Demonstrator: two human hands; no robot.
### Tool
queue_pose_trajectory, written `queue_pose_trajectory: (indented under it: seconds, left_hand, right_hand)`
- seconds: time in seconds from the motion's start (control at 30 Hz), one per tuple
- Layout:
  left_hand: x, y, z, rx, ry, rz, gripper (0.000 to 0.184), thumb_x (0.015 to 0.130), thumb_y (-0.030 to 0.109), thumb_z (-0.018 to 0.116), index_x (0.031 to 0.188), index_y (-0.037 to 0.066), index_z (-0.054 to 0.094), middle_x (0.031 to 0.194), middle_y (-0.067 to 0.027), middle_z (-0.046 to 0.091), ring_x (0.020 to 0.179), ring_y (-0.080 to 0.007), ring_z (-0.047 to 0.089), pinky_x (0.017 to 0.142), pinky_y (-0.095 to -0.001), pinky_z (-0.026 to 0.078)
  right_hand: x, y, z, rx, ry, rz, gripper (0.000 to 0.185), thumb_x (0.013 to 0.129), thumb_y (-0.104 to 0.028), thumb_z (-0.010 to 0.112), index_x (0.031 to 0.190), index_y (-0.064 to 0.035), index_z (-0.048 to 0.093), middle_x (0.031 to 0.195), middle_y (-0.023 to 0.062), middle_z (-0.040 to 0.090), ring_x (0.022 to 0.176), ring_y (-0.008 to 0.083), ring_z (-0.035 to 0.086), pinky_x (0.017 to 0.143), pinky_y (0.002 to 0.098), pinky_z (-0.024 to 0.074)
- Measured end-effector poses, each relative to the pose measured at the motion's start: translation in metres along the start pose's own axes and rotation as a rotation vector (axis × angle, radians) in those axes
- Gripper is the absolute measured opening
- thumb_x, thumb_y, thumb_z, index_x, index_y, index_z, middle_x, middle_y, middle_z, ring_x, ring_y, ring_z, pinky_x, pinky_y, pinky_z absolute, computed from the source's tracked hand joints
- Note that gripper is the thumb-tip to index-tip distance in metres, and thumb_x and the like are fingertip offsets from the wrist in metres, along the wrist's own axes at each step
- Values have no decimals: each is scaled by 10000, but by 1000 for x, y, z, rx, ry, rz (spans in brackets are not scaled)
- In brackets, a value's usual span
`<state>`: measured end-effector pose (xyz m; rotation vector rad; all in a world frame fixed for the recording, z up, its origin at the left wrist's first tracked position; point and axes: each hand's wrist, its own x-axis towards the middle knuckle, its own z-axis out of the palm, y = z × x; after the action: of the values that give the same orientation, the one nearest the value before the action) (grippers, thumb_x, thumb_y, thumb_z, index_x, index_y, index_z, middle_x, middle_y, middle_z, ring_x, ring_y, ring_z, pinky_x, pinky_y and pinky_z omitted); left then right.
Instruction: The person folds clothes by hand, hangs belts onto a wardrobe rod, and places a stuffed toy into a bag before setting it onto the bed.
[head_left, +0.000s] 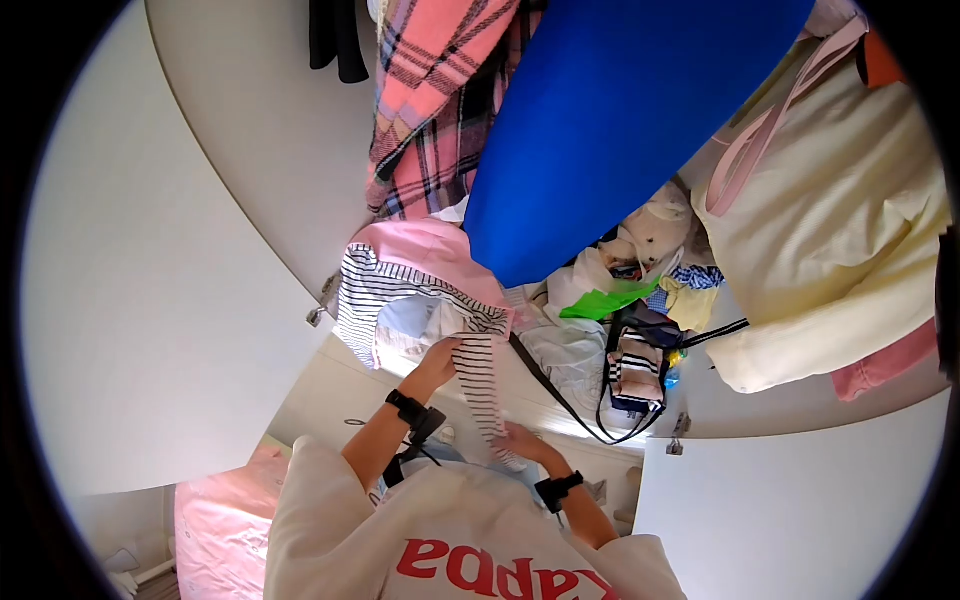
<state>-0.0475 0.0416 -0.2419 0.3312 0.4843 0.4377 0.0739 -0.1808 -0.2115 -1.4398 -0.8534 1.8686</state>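
A black-and-white striped top with a pink part is spread at the wardrobe's front edge, one striped sleeve stretched down towards my body. My left hand grips the fabric near the top of that sleeve; its fingertips are partly hidden by the cloth. Lower down, my right hand is closed on the sleeve's end. Pale blue and whitish cloth shows beside my left hand, within the striped part. Black bands with small devices sit on both wrists.
Above hang a pink plaid garment, a blue garment and a cream one. On the wardrobe floor lie a striped bag with black straps, a green-and-white plastic bag and a plush toy. White doors stand open either side.
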Motion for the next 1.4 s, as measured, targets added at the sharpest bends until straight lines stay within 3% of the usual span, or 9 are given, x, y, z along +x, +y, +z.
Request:
queue_pose_trajectory:
  seconds: [0.27, 0.53, 0.6, 0.77, 0.87, 0.97, 1.03, 1.17, 1.4]
  left_hand:
    - [-8, 9, -21, 133, 286, -92, 308, 829, 74, 460, 1124, 30, 380, 1037, -124, 516, 941, -232, 516, 810, -351, 431]
    - [26, 0, -5, 180, 222, 55, 277, 838, 44, 411, 1112, 31, 447, 943, -96, 548, 844, -200, 548, 714, -302, 459]
    - [35, 3, 2, 249, 242, 38, 296, 814, 32, 419, 1103, 17, 483, 882, -94, 563, 794, -190, 555, 691, -305, 468]
    - [74, 18, -4, 728, 79, 117, 402, 784, 130, 546, 1155, 9, 451, 1068, -86, 530, 890, -150, 531, 762, -275, 438]
    - [74, 44, 30, 1301, -77, 348, 482, 841, 210, 499, 1222, -36, 336, 1054, -110, 530, 899, -176, 522, 744, -278, 439]
    - [60, 28, 47, 1583, -15, -13, 612, 835, 251, 512, 1273, -41, 199, 1149, -199, 474, 996, -258, 505, 785, -314, 431]
    - [56, 4, 32, 1727, -255, 261, 661, 805, 226, 560, 1282, -32, 183, 1239, -251, 379, 1120, -325, 414, 852, -331, 404]
    - [-8, -23, 129, 1342, -263, 1, 771, 763, 316, 632, 1320, 48, 171, 1261, -141, 353, 1132, -237, 380, 903, -341, 361]
    - [-60, -15, 232, 1384, -302, 517, 703, 697, 172, 646, 1282, 30, 283, 1239, -182, 382, 1103, -317, 420, 919, -350, 343]
  right_hand:
    - [-80, -43, -51, -297, 210, 106, 321, 813, -168, 558, 1056, 26, 477, 896, 93, 608, 724, 141, 592, 610, 256, 479]
    - [-130, -96, -24, -222, -86, 316, 272, 840, -219, 508, 982, 12, 537, 780, 53, 594, 673, 95, 564, 533, 221, 456]
    - [-142, -64, -42, -498, 44, 183, 240, 862, -209, 484, 946, 3, 559, 758, 37, 591, 671, 79, 538, 546, 222, 448]
    - [-191, -105, -40, 101, 503, -61, 236, 850, -140, 506, 1050, -16, 527, 768, 38, 586, 612, 94, 513, 562, 214, 415]
    - [-194, -129, -54, 96, 539, -202, 213, 832, -68, 515, 1040, -24, 524, 717, 16, 558, 595, 62, 486, 518, 189, 384]
    - [-173, -130, -71, 172, 569, -374, 227, 820, -57, 524, 1045, -25, 524, 708, 13, 551, 574, 55, 465, 513, 178, 368]
    - [-162, -145, -73, 106, 554, -389, 224, 819, -34, 504, 1042, -14, 522, 736, 16, 547, 576, 60, 448, 513, 187, 361]
    - [-131, -174, -68, 6, 613, -585, 201, 810, -14, 504, 1008, -13, 533, 811, 25, 549, 629, 59, 462, 566, 189, 387]
    - [-130, -243, -23, -689, 662, -1000, 264, 643, -14, 652, 895, -84, 617, 971, 76, 544, 845, 197, 504, 703, 280, 391]
